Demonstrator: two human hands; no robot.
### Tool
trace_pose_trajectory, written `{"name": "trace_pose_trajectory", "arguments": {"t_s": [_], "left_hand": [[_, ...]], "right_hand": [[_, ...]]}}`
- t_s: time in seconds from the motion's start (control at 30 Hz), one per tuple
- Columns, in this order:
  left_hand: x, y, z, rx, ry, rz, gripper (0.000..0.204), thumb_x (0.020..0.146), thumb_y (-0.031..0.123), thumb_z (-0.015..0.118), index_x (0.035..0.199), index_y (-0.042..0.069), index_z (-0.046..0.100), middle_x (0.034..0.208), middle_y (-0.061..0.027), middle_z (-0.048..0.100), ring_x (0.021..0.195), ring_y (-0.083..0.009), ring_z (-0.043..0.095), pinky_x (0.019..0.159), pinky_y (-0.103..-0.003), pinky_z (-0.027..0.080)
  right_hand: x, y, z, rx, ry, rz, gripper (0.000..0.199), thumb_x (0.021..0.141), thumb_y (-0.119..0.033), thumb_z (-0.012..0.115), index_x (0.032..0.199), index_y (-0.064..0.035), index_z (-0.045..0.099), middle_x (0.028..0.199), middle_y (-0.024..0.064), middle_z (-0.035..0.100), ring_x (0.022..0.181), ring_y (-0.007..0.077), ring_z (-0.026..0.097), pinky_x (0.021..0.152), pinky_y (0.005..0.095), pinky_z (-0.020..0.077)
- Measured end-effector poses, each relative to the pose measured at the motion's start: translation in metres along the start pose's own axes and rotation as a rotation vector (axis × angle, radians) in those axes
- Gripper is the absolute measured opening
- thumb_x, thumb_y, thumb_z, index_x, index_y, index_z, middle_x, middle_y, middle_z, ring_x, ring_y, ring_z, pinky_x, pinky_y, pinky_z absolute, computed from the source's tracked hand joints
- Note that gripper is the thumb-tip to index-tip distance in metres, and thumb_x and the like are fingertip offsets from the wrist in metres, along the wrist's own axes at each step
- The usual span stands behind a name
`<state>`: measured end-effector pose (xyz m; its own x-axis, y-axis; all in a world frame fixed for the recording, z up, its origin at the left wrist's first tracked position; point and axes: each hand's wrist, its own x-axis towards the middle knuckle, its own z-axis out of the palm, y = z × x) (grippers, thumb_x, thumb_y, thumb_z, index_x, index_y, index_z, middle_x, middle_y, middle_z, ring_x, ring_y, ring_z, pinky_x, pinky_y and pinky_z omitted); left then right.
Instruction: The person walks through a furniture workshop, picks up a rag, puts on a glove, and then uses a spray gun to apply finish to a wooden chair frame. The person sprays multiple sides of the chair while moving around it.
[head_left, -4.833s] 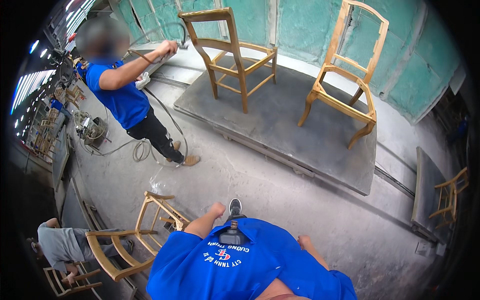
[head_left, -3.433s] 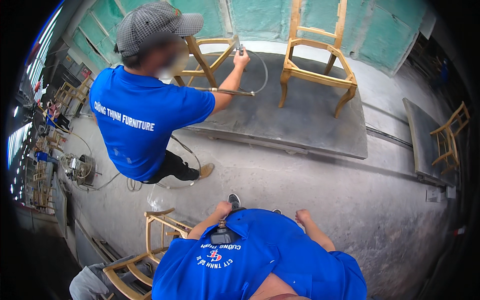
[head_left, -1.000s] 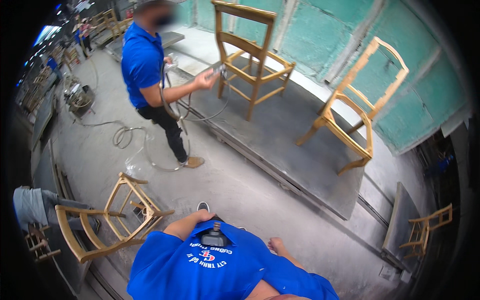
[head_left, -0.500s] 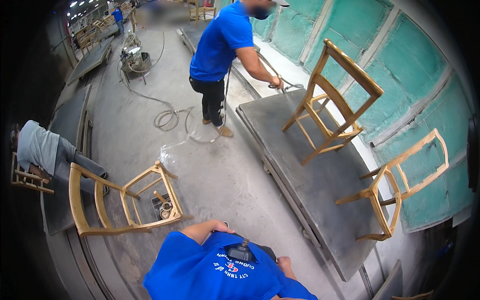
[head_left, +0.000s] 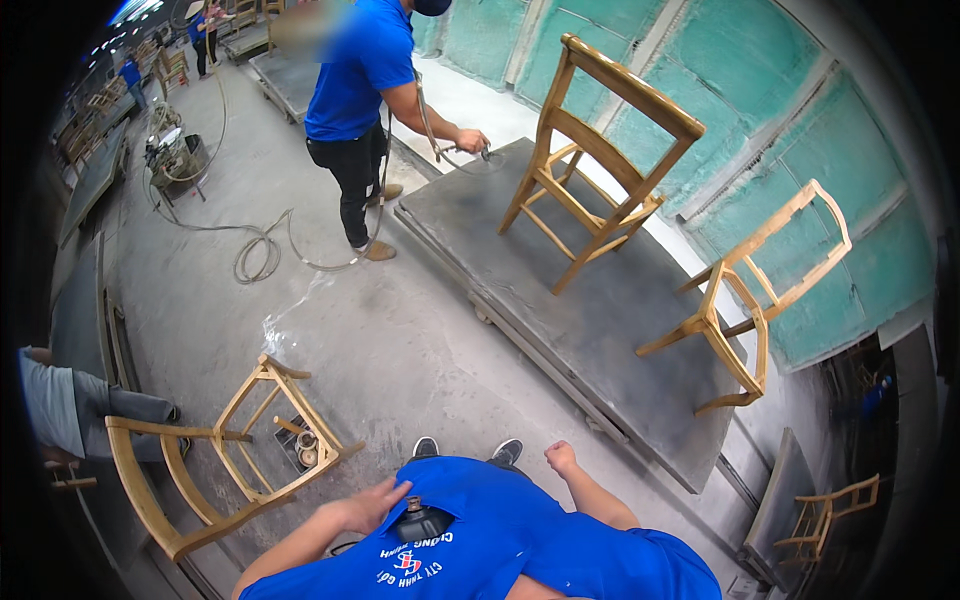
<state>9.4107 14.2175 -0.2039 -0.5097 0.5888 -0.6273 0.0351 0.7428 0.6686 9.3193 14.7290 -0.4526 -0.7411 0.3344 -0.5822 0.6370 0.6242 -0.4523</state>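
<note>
My left hand (head_left: 375, 503) lies against the front of my blue shirt, fingers stretched out, beside a small black device (head_left: 424, 525) clipped at the collar. Further right, my right hand (head_left: 562, 457) hangs in front of my body, fingers curled into a fist with nothing visible in it. An unpainted wooden chair (head_left: 150, 427) stands to my left, apart from my hand. Under its open seat frame sits a dark box (head_left: 305, 450) with round rolls or cups in it. On the grey platform (head_left: 580, 340) ahead stand a glossy brown chair (head_left: 632, 83) and a paler chair frame (head_left: 712, 310).
A co-worker in blue (head_left: 360, 80) holds a spray gun (head_left: 485, 150) beside the platform. A hose (head_left: 262, 262) coils over the floor toward a pump with a bucket (head_left: 178, 155). Another person (head_left: 60, 405) bends at far left. A small chair (head_left: 825, 515) is at lower right.
My view has swung, shifting the scene left. My left hand has come back to my chest. My right hand has moved forward from my side. The co-worker's spray gun hand is now extended over the platform.
</note>
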Motion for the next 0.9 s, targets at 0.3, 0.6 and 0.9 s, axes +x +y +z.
{"name": "trace_pose_trajectory", "arguments": {"t_s": [0.3, 0.6, 0.9], "left_hand": [[0.041, 0.000, -0.023, 0.133, -0.014, 0.180, 0.090, 0.081, 0.022, 0.069, 0.154, 0.024, 0.017, 0.152, -0.0200, 0.034, 0.132, -0.0418, 0.043, 0.107, -0.044, 0.039], [0.089, 0.001, -0.084, 0.167, 0.793, -0.145, 0.050, 0.087, 0.032, 0.064, 0.131, 0.009, 0.058, 0.117, -0.0220, 0.065, 0.103, -0.0393, 0.064, 0.089, -0.047, 0.051], [0.254, -0.110, 0.019, -0.391, 0.520, -0.361, 0.047, 0.089, 0.029, 0.057, 0.126, 0.002, 0.060, 0.122, -0.0248, 0.063, 0.114, -0.0366, 0.061, 0.096, -0.039, 0.047]], "right_hand": [[-0.003, 0.006, 0.028, -0.009, -0.102, 0.086, 0.018, 0.075, -0.018, 0.063, 0.086, -0.0054, 0.071, 0.085, 0.0166, 0.071, 0.081, 0.0294, 0.069, 0.075, 0.0389, 0.0537], [-0.006, 0.034, 0.027, -0.098, -0.149, 0.109, 0.024, 0.075, -0.022, 0.064, 0.088, -0.0037, 0.072, 0.091, 0.0200, 0.071, 0.089, 0.0336, 0.069, 0.081, 0.0404, 0.0540], [-0.001, 0.003, 0.033, -0.110, -0.213, -0.001, 0.018, 0.074, -0.019, 0.063, 0.084, -0.0045, 0.068, 0.078, 0.0150, 0.068, 0.070, 0.0252, 0.065, 0.063, 0.0369, 0.0515]]}}
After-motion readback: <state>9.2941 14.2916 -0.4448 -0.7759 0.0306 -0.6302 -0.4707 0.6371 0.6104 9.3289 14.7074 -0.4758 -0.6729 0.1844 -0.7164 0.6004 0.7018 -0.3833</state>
